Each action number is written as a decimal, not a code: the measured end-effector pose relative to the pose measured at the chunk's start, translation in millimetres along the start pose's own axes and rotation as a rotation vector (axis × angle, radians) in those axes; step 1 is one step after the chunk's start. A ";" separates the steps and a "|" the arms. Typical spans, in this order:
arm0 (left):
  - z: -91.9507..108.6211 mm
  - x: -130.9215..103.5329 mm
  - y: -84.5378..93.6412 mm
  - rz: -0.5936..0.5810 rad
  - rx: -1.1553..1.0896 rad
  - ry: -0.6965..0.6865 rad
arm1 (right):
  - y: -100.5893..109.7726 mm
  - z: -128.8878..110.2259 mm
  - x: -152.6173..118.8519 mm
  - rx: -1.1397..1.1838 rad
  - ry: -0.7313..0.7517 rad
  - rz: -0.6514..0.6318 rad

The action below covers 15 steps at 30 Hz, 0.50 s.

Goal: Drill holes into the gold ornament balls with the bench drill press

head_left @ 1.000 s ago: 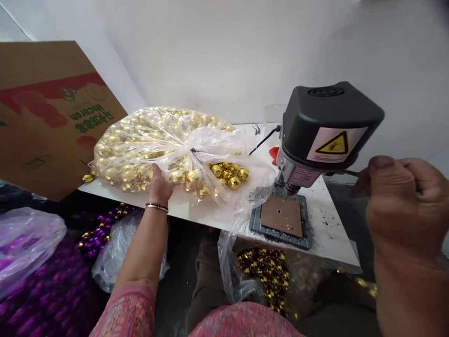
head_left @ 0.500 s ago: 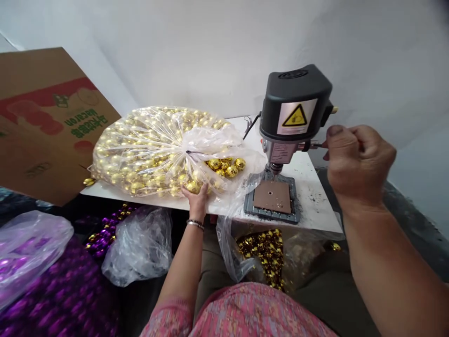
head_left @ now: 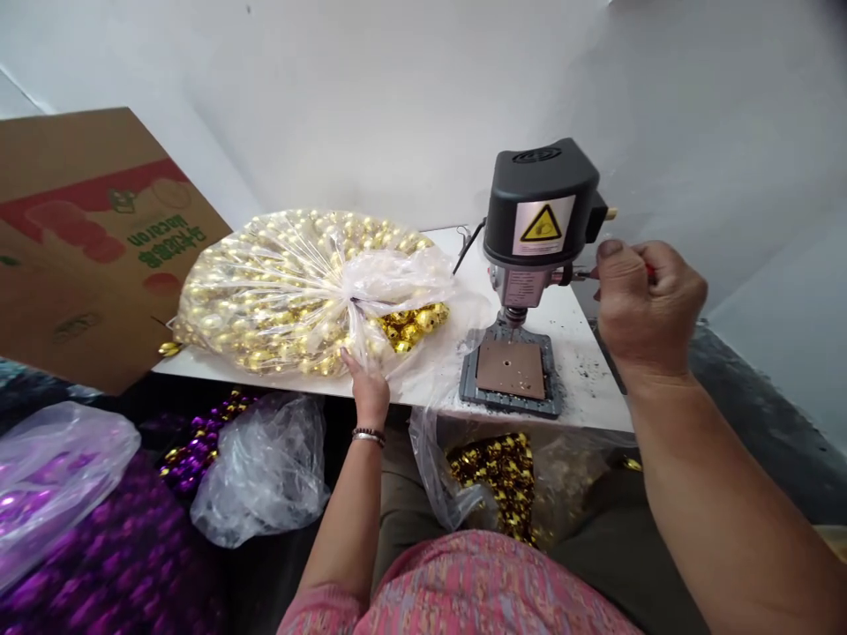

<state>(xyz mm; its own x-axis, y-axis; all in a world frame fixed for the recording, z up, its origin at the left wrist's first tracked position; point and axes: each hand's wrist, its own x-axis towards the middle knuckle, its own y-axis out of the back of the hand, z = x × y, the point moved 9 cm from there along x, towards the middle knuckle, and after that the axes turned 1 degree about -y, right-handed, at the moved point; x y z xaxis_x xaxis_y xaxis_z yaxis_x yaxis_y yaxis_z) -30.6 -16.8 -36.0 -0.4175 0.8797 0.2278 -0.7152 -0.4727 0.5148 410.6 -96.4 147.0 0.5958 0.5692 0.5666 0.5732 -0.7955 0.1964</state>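
Observation:
My right hand [head_left: 648, 313] is closed around the red-tipped lever of a small black drill press [head_left: 543, 203]. Beneath its drill bit lies a brown square plate [head_left: 511, 370] with a hole in it, on the grey slotted base [head_left: 471, 388]. My left hand [head_left: 369, 392] is at the near edge of a large clear plastic bag [head_left: 265, 300] full of shiny gold balls. Its thumb shows against the plastic, while the other fingers are hidden by the bag. Loose gold balls [head_left: 414, 326] sit in the bag's gathered opening, just beyond that hand.
The white table [head_left: 582, 353] carries dark shavings around the drill base. A cardboard box [head_left: 86, 291] leans at the left. Purple balls in a bag [head_left: 99, 547], crumpled clear plastic [head_left: 261, 467] and more gold balls [head_left: 503, 476] are below the table edge.
My left hand has pushed against the bag, and its fingers have gone out of sight. The gold balls in the opening have shifted and bunched together. My right hand stays on the lever.

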 end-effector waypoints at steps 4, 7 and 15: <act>-28.3 -21.2 21.2 0.023 0.052 0.106 | 1.0 7.6 0.4 -0.012 -0.014 0.029; -37.3 -36.6 21.6 0.019 0.098 0.045 | 1.7 11.0 0.8 -0.010 -0.010 0.031; 3.6 -50.0 18.1 0.185 0.168 -0.354 | 2.8 9.5 -2.6 0.008 0.015 0.046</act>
<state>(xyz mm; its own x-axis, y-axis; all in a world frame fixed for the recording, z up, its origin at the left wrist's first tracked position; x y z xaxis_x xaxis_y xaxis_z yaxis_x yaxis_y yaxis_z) -20.6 -69.2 -35.1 -0.2912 0.7584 0.5832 -0.5328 -0.6348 0.5596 416.0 -98.2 138.5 0.6133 0.5284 0.5871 0.5495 -0.8193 0.1634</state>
